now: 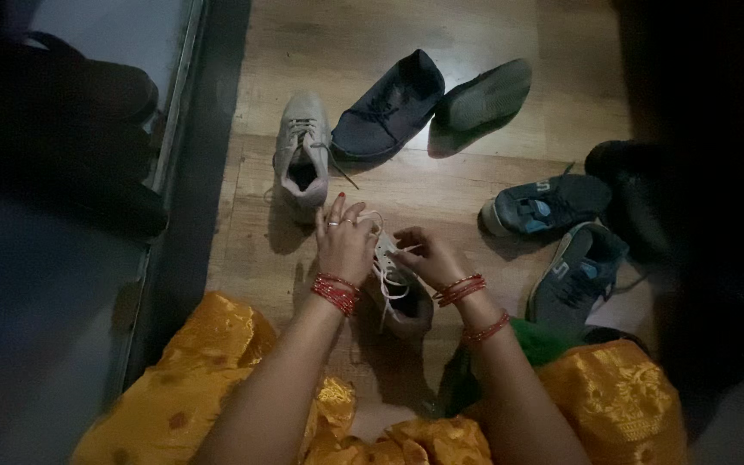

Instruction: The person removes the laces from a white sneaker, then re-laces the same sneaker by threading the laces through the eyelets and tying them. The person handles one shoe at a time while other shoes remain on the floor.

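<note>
Between our two hands, on the wooden floor [441, 185], sits a pale grey shoe [402, 301] with white laces [387, 274], its toe pointing back towards our lap. From the head camera we see our left hand [344, 239] resting on the shoe's far end, fingers spread upward and curled round a loop of lace, with rings on two fingers and red bangles [335, 293] at the wrist. Our right hand [428, 254] is closed narrow, thumb and fingertips pinching a strand of the same laces just above the tongue; more red bangles sit on that wrist. Both hands hold lace, not the shoe's body.

Just beyond our left hand lies the matching grey shoe [301, 155], upright, its laces loose on the floor. Beside it a dark navy shoe [387, 108] stands upright, and its partner [480, 103] is tipped on its side, sole showing. To the right, two grey-blue trainers [561, 237] lie close together. Yellow patterned cloth [208, 370] covers our knees at the bottom of the view, and the edges are too dark to read
</note>
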